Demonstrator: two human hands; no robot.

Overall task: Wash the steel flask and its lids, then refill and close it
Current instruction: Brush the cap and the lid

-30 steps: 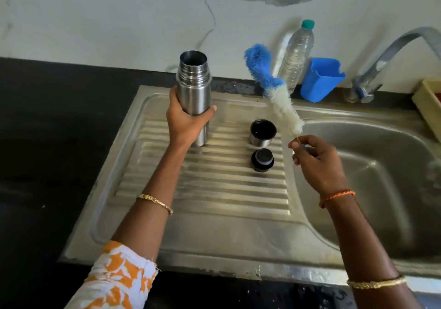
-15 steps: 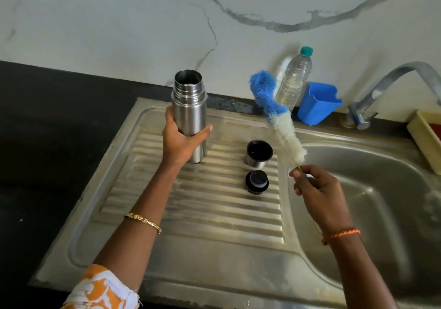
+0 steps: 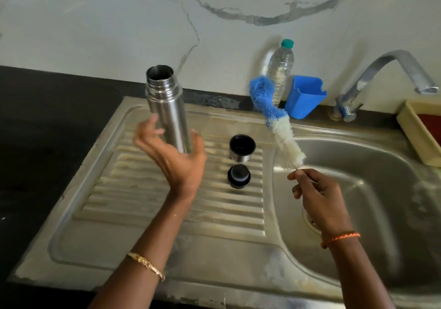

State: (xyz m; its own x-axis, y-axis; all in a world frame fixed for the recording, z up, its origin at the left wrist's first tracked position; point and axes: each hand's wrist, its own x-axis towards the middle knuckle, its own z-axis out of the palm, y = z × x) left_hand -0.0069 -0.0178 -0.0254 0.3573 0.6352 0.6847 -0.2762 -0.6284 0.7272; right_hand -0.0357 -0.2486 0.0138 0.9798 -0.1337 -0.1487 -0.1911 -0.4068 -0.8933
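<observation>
Now: left hand [image 3: 176,156] just in front of the steel flask [image 3: 167,108], fingers spread and straight, apparently off the flask's wall; right hand [image 3: 317,196] pinching the thin wire handle of the bottle brush [image 3: 276,120], fingertips clamped on it. Flask upright, mouth open, on the ribbed drainboard [image 3: 148,213] of the sink [image 3: 393,189]. Likely risks: unsupported on uneven ribs, liable to tip and roll if bumped by the open hand; bent brush head liable to snag on the narrow mouth and knock it over; thin wet handle apt to slip from so light a pinch. Count: one flask, two lids, namely one steel cup lid [image 3: 242,147] and one black stopper [image 3: 238,176], well apart from the flask; one brush; one plastic bottle [image 3: 280,70]; one blue holder [image 3: 304,97]; one tap [image 3: 386,70]
</observation>
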